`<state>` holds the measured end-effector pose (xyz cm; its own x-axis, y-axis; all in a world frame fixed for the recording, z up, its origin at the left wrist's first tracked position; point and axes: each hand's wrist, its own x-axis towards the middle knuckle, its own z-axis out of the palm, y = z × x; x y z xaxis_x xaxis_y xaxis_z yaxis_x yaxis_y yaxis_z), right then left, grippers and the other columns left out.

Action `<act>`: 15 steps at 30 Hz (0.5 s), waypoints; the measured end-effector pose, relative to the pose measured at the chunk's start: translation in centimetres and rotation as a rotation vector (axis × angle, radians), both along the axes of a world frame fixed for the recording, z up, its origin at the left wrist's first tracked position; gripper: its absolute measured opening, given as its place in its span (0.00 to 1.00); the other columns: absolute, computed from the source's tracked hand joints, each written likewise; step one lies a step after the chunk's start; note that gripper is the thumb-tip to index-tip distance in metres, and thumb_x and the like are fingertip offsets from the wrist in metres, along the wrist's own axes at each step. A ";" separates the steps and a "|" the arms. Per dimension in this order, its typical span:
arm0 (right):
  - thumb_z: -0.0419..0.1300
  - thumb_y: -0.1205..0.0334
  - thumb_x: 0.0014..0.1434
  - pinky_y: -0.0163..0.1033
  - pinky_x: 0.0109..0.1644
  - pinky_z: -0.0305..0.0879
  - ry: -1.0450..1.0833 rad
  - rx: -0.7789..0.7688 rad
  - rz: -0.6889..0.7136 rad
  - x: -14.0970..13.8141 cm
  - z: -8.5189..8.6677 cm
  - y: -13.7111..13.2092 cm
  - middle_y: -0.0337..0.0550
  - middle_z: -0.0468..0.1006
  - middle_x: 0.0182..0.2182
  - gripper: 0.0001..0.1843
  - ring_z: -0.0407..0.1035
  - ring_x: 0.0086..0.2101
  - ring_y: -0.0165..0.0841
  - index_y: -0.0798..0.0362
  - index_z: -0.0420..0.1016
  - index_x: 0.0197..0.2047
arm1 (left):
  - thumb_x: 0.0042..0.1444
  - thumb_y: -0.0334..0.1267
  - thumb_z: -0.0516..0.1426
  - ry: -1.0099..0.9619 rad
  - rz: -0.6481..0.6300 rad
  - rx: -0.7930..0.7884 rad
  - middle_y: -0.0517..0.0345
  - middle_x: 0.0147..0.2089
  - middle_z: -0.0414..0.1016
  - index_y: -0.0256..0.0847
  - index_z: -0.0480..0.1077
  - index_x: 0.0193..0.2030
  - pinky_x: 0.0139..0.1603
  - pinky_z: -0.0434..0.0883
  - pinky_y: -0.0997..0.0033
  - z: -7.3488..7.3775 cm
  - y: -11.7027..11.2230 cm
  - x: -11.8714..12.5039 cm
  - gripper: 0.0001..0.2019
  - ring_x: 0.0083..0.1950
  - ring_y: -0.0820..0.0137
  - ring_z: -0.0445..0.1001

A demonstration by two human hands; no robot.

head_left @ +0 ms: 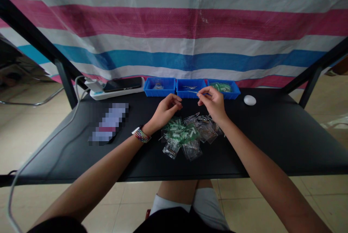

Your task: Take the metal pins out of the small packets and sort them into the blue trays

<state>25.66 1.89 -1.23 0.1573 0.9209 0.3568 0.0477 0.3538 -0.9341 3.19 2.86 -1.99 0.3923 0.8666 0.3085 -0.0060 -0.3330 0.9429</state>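
My right hand (pixel 213 104) pinches a thin silvery metal rod (pixel 193 92) between thumb and fingertips, at the front of the middle blue bin (pixel 187 94). More thin rods (pixel 191 87) lie inside that bin. Beside it, my left hand (pixel 166 111) hovers with loosely curled fingers, thumb a little apart, and nothing visible in it. Below both hands is a pile of green pieces (pixel 178 131), small clear plastic bags (pixel 191 150) with small parts inside, and loose metal rods (pixel 202 118). The rod's exact kind is too small to make out.
The left blue bin (pixel 160 91) contains small clear bags; the right blue bin (pixel 233 93) contains green pieces. A power strip (pixel 100 95) carries a dark phone (pixel 123 84). A blurred-out phone-like object (pixel 110 122) lies left, a white oval object (pixel 249 100) right. A white cable (pixel 51 142) crosses the black table (pixel 266 135).
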 end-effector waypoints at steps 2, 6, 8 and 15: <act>0.68 0.56 0.60 0.36 0.27 0.72 -0.084 0.013 -0.037 0.6 -0.2 0.8 0.43 0.83 0.42 0.11 0.72 0.24 0.27 0.50 0.80 0.44 | 0.62 0.36 0.61 0.015 -0.018 0.006 0.57 0.37 0.79 0.39 0.71 0.49 0.41 0.72 0.70 -0.4 0.2 0.0 0.10 0.38 0.70 0.77; 0.62 0.59 0.64 0.37 0.29 0.68 -0.359 0.081 -0.148 1.7 -0.5 1.6 0.47 0.83 0.45 0.13 0.72 0.28 0.32 0.50 0.85 0.47 | 0.62 0.35 0.60 0.051 -0.030 0.026 0.57 0.37 0.79 0.39 0.72 0.49 0.41 0.73 0.69 -0.7 0.3 0.0 0.09 0.38 0.69 0.78; 0.60 0.61 0.64 0.38 0.33 0.69 -0.444 0.144 -0.229 2.2 -0.6 1.5 0.47 0.83 0.39 0.11 0.73 0.32 0.35 0.51 0.86 0.43 | 0.62 0.35 0.61 0.110 -0.023 0.059 0.56 0.38 0.79 0.39 0.74 0.47 0.41 0.72 0.68 -0.6 0.2 -0.1 0.08 0.38 0.68 0.78; 0.64 0.67 0.59 0.36 0.30 0.59 -0.605 0.057 0.130 1.7 -0.8 0.3 0.41 0.80 0.33 0.08 0.64 0.25 0.28 0.52 0.86 0.37 | 0.59 0.32 0.62 0.471 -0.092 0.311 0.54 0.45 0.83 0.42 0.82 0.42 0.49 0.73 0.63 0.0 -0.4 -0.4 0.07 0.46 0.64 0.79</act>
<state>27.34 2.17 -1.99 -0.1999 0.8959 0.3967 0.5159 0.4404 -0.7348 2.77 2.49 -1.96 0.6188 0.7188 0.3170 0.3490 -0.6130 0.7088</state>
